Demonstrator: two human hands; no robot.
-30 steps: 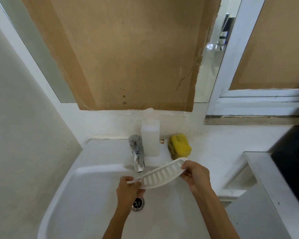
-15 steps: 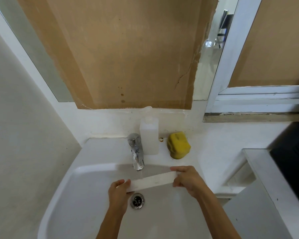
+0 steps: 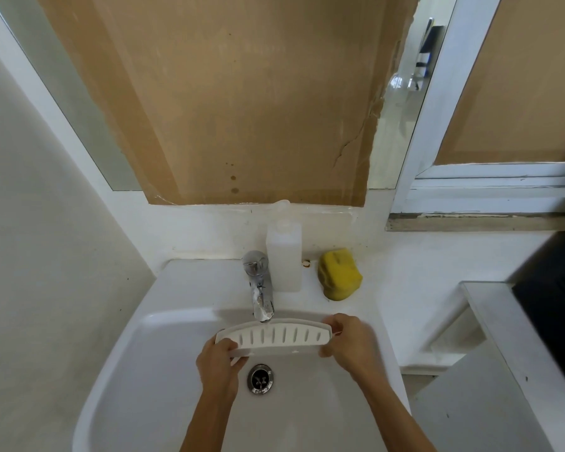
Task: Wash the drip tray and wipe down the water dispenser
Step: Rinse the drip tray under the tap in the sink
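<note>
Head view: white curved plastic drip tray with slotted face [image 3: 274,337] was held level over the white ceramic sink basin [image 3: 163,370], directly under the chrome tap spout [image 3: 261,298]. Left hand [image 3: 219,363] gripped its left end; right hand [image 3: 349,340] gripped its right end. Yellow sponge [image 3: 339,275] lay on the ledge beside a white plastic bottle [image 3: 284,256].

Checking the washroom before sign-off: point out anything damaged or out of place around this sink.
The brown cardboard sheet covering the mirror above the sink is cracked and torn along its right edge, with dark spots near its bottom. The window sill at right shows chipped, peeling paint. The drip tray looks intact.
</note>
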